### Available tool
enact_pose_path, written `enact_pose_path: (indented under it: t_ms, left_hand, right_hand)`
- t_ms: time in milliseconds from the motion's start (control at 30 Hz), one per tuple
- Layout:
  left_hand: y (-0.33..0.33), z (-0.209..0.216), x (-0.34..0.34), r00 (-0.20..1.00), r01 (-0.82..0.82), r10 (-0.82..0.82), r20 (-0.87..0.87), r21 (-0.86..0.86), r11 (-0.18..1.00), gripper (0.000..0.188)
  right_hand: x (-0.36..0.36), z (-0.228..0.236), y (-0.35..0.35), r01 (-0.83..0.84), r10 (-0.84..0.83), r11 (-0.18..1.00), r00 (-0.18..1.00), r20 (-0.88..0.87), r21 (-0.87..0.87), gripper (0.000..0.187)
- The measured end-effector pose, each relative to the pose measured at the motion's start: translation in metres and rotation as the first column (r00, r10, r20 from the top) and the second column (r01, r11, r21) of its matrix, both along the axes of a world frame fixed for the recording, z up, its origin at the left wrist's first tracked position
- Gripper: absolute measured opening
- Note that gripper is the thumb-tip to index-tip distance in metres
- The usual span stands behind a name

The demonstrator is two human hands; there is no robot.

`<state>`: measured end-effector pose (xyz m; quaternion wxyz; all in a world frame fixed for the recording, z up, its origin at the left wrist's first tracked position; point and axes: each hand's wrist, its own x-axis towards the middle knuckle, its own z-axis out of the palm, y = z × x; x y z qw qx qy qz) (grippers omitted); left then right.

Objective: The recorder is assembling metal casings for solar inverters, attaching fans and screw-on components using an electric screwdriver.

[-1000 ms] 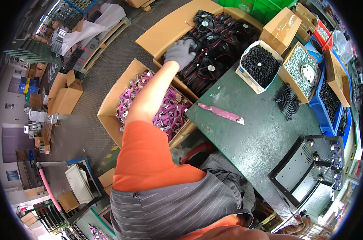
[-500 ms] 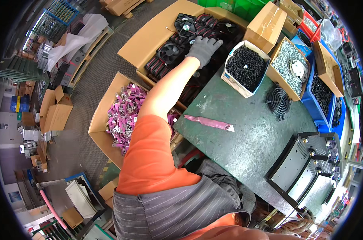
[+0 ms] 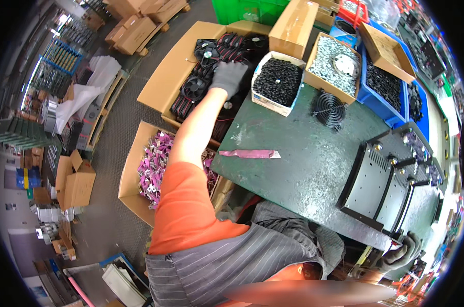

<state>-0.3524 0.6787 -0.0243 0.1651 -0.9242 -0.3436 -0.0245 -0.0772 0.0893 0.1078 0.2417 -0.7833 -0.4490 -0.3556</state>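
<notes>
My left hand (image 3: 230,78), in a grey glove, reaches into a cardboard box (image 3: 171,69) of black cooling fans (image 3: 195,88) with red wires. Its fingers are bent down among the fans, and what lies under them is hidden. My right hand (image 3: 403,253), also gloved, is at the lower right by the bench edge. Its fingers are loosely bent and apart, with nothing visible in them. Close to it, a black metal chassis (image 3: 362,192) rests on the green workbench (image 3: 293,176). A pink strip-like packet (image 3: 250,153) lies near the bench's left corner.
On the bench stand a box of black screws (image 3: 278,81), a box of silver screws (image 3: 330,59), a blue bin (image 3: 383,94) and a round black fan guard (image 3: 329,110). A carton of pink-wrapped metal parts (image 3: 151,166) sits left of the bench. Behind is a green crate (image 3: 250,10).
My left hand's outstretched fingers have curled down among the fans. My right hand has come into view at the lower right. The whole view has shifted and turned slightly.
</notes>
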Motion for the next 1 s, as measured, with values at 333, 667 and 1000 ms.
enact_pose_path:
  t_ms: [333, 667, 1000]
  left_hand:
    - [-0.038, 0.131, -0.065, 0.118, 0.594, 0.65, 0.751, -0.578, 0.56, 0.038]
    - [-0.233, 0.194, 0.108, 0.816, 0.554, 0.263, 0.514, -0.827, -0.1, 0.036]
    - [-0.34, 0.087, 0.294, 0.934, 0.306, -0.108, 0.342, -0.917, -0.257, 0.058]
  right_hand:
    - [-0.005, 0.006, -0.006, -0.001, 0.001, 1.0, 0.996, 0.084, 0.002, 0.037]
    - [-0.028, 0.032, -0.011, -0.001, 0.0, 0.997, 1.0, -0.01, -0.079, 0.035]
    - [-0.089, -0.008, -0.146, 0.345, -0.267, 0.911, 0.911, -0.313, 0.225, 0.028]
